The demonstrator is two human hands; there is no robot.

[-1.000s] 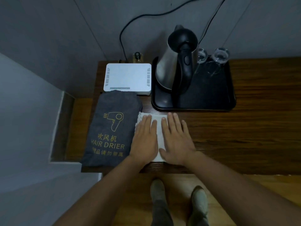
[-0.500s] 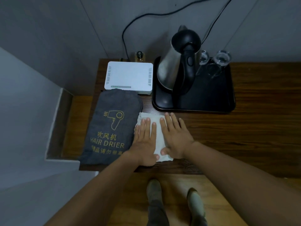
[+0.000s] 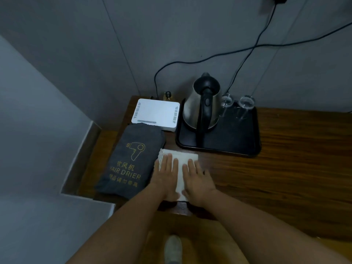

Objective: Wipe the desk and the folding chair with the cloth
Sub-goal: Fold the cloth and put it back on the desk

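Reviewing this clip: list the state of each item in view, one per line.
Cloth: folded, flat on the desk, pinned under both hands.
Left hand: open, palm down on the cloth.
Right hand: open, palm down on the cloth.
Kettle: upright on the tray, lid closed.
Glasses: standing on the tray.
Hair drier bag: lying flat beside the cloth.
Desk: bare to the right.

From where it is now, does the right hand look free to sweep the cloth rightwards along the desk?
Probably yes. The right hand lies flat on the white folded cloth, and the dark wooden desk to its right looks bare; the black tray sits farther back.
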